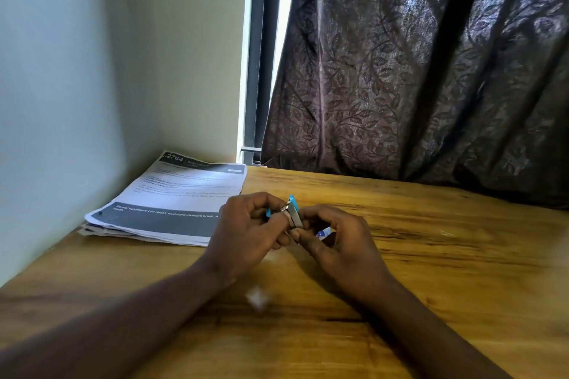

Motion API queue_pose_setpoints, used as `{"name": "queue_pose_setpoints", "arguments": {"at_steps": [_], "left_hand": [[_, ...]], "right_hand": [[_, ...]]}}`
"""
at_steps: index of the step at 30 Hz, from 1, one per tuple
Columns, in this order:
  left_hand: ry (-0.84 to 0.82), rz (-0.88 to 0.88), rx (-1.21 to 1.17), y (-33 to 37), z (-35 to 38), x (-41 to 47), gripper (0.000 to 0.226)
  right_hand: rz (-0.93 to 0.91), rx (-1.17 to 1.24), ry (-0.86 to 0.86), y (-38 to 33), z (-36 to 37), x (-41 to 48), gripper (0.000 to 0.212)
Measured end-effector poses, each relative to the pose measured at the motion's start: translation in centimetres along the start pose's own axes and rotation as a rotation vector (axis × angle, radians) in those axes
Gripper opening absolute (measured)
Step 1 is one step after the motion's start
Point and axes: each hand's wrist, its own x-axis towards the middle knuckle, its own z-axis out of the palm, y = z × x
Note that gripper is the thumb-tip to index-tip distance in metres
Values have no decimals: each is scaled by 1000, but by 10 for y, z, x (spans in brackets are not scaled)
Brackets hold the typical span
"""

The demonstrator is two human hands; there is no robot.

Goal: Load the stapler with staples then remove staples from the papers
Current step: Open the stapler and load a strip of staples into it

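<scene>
While both hands meet above the middle of the wooden table, they share a small blue and silver stapler. The left hand curls around its left side, fingers bent, with a bit of blue plastic showing between them. The right hand pinches the stapler's lower right end between thumb and fingertips. The stapler stands tilted, its blue tip pointing up and away from the person, its silver metal side facing the camera. Whether it is opened for loading cannot be told. Tucked under the right hand's fingers is a small white and blue thing, too hidden to identify.

Both bare forearms reach in from the bottom edge. Between them, nearer the person, lies a small pale blurred scrap on the table.

To the left of the hands, close to the left hand but not touching it, a stack of printed papers lies flat against the wall, with dark header bands across the top sheet. Behind the table hangs a dark curtain with a leaf pattern, with a strip of bright window at its left.
</scene>
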Motion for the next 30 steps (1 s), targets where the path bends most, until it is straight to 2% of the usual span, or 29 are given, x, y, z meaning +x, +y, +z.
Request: {"name": "queue_pose_setpoints", "arguments": {"at_steps": [8,11,19,25,30], "left_hand": [[31,-13,-23,-1,-1,1,13],[61,-11,-40,-1,-1,1,21],[68,13,-63,1,-2,-1,18],[68,11,-76,6,-1,-3,26],[84,22,-86,6,0,-1,23]], "right_hand": [[7,112,-42,-3,10,0,11],[-11,138,-36,-4,14,0,11],[-49,159,25,-10,20,-4,8],[-20,165,63,-15,23,-7,9],[1,162,69,-16,23,-7,11]]}}
